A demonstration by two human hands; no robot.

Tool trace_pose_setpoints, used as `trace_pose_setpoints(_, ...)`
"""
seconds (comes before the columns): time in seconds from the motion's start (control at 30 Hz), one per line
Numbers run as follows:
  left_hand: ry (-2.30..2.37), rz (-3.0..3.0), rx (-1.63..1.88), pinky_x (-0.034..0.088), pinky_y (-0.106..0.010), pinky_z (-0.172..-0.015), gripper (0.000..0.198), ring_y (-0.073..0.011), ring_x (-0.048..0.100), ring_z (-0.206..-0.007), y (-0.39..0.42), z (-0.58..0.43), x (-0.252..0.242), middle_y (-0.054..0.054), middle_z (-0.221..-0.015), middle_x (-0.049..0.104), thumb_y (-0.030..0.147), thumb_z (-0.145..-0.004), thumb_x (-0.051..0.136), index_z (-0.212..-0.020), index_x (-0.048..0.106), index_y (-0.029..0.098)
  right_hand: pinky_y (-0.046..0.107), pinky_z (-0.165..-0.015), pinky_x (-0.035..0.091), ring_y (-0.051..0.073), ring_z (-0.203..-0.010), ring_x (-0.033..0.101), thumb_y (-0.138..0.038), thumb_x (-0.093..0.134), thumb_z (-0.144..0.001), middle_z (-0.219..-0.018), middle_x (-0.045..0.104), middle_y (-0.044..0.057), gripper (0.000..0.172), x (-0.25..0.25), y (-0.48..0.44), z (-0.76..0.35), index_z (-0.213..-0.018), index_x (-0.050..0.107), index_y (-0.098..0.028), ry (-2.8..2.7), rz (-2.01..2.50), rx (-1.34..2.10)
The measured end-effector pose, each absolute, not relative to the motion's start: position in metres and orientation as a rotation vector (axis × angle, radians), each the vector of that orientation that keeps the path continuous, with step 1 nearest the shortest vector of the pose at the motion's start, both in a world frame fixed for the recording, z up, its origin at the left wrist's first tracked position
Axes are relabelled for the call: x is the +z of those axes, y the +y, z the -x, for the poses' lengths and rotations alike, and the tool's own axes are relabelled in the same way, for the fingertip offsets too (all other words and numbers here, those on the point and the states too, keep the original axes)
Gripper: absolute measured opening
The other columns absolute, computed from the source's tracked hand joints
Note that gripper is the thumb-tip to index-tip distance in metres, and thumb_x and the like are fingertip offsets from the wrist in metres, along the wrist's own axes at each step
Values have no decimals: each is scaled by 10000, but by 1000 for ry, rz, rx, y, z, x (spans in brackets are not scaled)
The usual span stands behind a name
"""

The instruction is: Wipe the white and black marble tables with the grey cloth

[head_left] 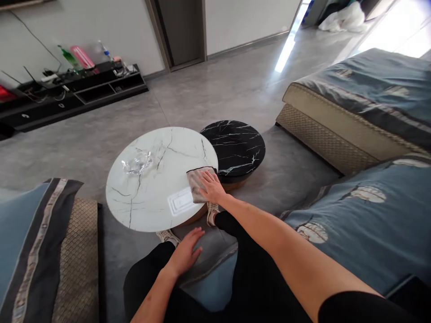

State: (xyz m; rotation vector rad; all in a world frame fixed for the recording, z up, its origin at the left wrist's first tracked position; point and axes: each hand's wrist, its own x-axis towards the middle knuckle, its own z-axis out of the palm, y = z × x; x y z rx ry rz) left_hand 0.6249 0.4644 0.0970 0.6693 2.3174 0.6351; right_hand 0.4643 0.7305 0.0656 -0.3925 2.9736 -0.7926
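Note:
A grey-brown cloth (197,187) lies folded on the right edge of the round white marble-patterned table (161,139). My right hand (212,186) rests flat on it, fingers spread, pressing it to the tabletop. My left hand (185,253) hovers over my lap near the table's front edge, its fingers apart and nothing in it. A crumpled clear plastic wrapper (138,162) sits on the left part of the white top. Close to the cloth, a bright rectangular shape (182,201) shows on the surface; whether it is an object or a reflection is unclear.
A lower round black table (235,146) adjoins the white one at its right. Sofas with blue-grey covers stand at the right (363,206) and left (79,251). Along the far wall, a black TV cabinet (43,112) carries bottles and cables. My shoes (212,214) are beside the table base.

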Motion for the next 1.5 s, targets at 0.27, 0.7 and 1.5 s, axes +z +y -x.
trace_pose_setpoints(0.27, 2929, -589, 434, 196, -569, -1403, 779, -379, 169, -1730, 602, -469, 100, -195, -1857, 242, 519, -1081, 514, -1740, 374, 129, 637, -1333, 346, 345, -1618, 424, -343, 485, -950, -1653, 546, 134, 582, 29, 947, -656, -1465, 723, -214, 3102, -483, -600)
trace_pose_setpoints(0.7, 2936, -452, 128, 114, -648, -1388, 812, -409, 151, -1727, 608, -453, 55, -114, -1879, 210, 669, -1082, 383, -1783, 319, 264, 738, -1323, 167, 390, -1443, 602, -509, 371, -923, -1272, 792, 59, 472, -24, 1009, -776, -937, 834, -416, 3090, -807, -271)
trace_pose_setpoints(1.5, 3145, 475, -11, 308, -700, -1274, 907, -495, 314, -1638, 406, -500, 29, -282, -1778, 346, 743, -1059, 218, -1725, 421, 161, 668, -1318, -9, 319, -1462, 466, -316, 455, -1088, -1299, 750, 78, 364, -30, 1007, -779, -1072, 811, -246, 2979, -680, -77)
